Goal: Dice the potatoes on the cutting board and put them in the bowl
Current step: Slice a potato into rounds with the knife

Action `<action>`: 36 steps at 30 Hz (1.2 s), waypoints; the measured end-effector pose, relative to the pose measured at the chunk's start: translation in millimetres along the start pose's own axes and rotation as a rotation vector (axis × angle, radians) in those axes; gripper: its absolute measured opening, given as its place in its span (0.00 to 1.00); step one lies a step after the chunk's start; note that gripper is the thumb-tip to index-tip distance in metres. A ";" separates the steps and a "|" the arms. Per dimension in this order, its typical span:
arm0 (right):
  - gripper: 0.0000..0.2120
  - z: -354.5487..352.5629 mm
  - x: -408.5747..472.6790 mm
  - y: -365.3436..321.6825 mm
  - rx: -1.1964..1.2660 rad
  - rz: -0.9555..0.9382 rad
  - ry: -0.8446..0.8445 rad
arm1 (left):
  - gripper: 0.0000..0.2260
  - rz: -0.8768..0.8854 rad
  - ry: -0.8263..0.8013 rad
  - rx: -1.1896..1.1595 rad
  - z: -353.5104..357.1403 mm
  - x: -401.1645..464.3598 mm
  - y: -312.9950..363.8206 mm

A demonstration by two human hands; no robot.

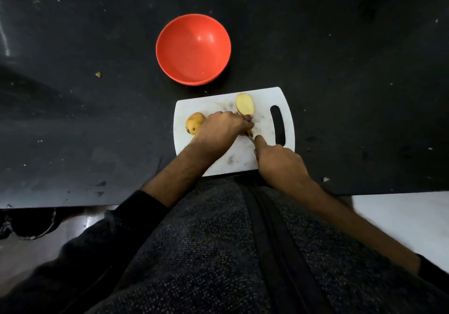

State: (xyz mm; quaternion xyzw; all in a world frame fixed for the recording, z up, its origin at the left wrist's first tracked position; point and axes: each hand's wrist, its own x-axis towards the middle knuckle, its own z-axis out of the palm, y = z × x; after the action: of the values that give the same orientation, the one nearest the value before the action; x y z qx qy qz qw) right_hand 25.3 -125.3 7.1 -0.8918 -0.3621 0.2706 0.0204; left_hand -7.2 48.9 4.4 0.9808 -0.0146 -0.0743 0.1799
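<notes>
A white cutting board (264, 100) lies on the black counter near its front edge. A whole potato (194, 122) sits at the board's left end. A cut potato half (245, 103) lies face up at the board's far side. My left hand (222, 129) holds down another potato piece (250, 132), mostly hidden under its fingers. My right hand (279, 160) grips a knife (251, 139); only a bit of blade shows beside the left fingertips. The red bowl (193, 49) stands beyond the board with nothing in it.
The black counter (352, 71) stretches wide on both sides, with small scraps (98, 74) at left and one (325, 179) near the front edge at right. A white wall edge runs along the back. My dark sweater fills the lower view.
</notes>
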 end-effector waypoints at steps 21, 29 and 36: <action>0.18 -1.6 -15.0 6.8 -0.087 0.090 -0.152 | 0.12 -0.066 -0.079 0.040 -4.4 11.7 -3.7; 0.10 -28.0 -44.7 30.8 -0.088 0.064 -0.100 | 0.06 -0.105 0.136 -0.120 20.2 -11.7 -14.0; 0.11 -32.0 -12.8 11.8 0.258 -0.045 0.292 | 0.07 -0.189 0.281 -0.196 32.5 -26.2 -11.8</action>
State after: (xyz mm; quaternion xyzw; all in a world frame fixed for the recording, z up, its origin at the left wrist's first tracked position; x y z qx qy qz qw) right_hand 41.1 -137.3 37.7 -0.9033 -0.3373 0.1818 0.1931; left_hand -38.0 50.0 -26.2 0.9563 0.1100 0.0457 0.2669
